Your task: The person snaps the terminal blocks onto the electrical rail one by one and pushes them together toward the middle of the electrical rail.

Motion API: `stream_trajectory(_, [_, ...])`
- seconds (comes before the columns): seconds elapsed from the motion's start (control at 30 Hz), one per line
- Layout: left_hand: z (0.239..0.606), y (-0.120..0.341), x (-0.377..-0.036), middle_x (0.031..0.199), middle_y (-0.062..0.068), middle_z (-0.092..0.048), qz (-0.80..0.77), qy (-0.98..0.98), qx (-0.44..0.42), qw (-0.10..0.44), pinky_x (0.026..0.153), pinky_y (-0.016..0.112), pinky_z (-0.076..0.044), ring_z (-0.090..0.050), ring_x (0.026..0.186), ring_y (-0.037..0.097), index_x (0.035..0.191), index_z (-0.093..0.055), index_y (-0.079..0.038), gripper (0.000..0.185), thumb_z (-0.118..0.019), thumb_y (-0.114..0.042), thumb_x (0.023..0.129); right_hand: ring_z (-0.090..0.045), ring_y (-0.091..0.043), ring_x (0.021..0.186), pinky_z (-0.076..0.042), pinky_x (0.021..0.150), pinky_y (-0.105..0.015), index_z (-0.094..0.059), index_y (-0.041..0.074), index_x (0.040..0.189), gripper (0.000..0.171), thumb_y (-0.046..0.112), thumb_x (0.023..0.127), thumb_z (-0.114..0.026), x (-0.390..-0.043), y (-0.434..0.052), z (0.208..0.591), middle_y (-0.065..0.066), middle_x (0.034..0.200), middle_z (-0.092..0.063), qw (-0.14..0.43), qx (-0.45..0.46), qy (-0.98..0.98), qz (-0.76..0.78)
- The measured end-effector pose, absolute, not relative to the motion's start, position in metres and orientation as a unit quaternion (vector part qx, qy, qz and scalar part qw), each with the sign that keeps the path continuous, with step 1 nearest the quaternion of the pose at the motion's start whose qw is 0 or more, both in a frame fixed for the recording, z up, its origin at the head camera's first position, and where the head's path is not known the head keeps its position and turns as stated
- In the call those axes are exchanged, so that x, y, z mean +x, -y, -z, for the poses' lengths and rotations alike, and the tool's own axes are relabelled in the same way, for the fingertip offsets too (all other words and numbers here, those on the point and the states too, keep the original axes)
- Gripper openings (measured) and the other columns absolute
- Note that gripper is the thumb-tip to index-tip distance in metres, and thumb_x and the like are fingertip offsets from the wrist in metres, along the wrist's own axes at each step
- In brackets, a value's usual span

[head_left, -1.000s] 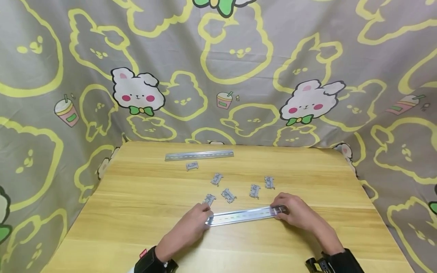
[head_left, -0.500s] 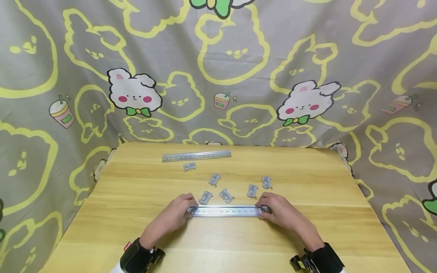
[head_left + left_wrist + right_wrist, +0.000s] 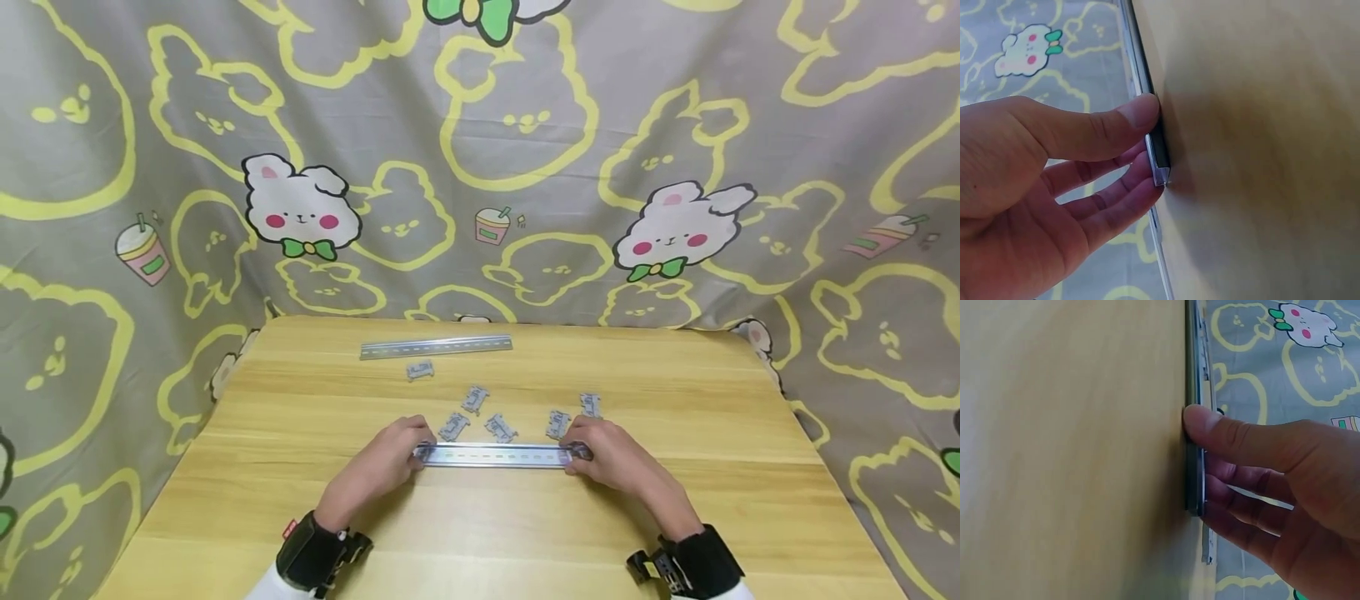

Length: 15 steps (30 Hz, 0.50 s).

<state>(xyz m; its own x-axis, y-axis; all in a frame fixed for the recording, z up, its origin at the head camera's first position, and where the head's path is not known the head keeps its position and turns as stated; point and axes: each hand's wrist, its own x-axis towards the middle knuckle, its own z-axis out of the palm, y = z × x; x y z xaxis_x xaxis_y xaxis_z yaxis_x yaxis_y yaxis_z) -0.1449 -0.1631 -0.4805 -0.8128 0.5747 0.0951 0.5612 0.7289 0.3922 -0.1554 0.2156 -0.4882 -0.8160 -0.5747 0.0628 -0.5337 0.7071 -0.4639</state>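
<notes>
A slim metal rail (image 3: 495, 454) lies flat on a wooden table (image 3: 300, 467), crosswise in front of the person. The left hand (image 3: 382, 467) pinches the rail's left end, thumb on the near edge and fingers (image 3: 1116, 187) on the far edge. The right hand (image 3: 611, 458) pinches the right end in the same way, its thumb (image 3: 1229, 434) pressed on the near edge. Just behind the rail lie 4 small grey clips (image 3: 498, 427). Farther behind it, near the table's back edge, lies a second rail (image 3: 436, 347) with 1 more clip (image 3: 420, 370) beside it. A cartoon rabbit cloth (image 3: 480, 167) hangs behind the table.
</notes>
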Motion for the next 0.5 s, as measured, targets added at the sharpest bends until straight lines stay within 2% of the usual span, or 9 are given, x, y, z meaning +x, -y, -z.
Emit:
stream_trajectory(0.3, [0.4807,0.1609,-0.1498,0.106,0.007,-0.067,-0.21,-0.93,0.301,0.027,0.087,0.039,-0.059,-0.065,0.098,0.026,0.106,-0.076,-0.002,0.035,-0.082,0.01,0.074,-0.058,-0.011,0.08,-0.05,0.069,-0.027,-0.079,0.008,0.104,0.027,0.014,0.08,-0.089,-0.1578,-0.2153,0.4898,0.004,0.094,-0.066,0.05,-0.275,-0.929,0.243])
stream_trajectory(0.5, [0.4847,0.1598,-0.1519,0.107,0.005,-0.067,-0.212,-0.93,0.298,0.025,0.089,0.039,-0.058,-0.065,0.1,0.026,0.107,-0.076,-0.004,0.034,-0.082,0.009,0.076,-0.061,-0.013,0.084,-0.055,0.074,-0.033,-0.078,0.009,0.1,0.026,0.016,0.078,-0.09,-0.1565,-0.217,0.4856,0.004,0.095,-0.066,0.049,-0.27,-0.932,0.238])
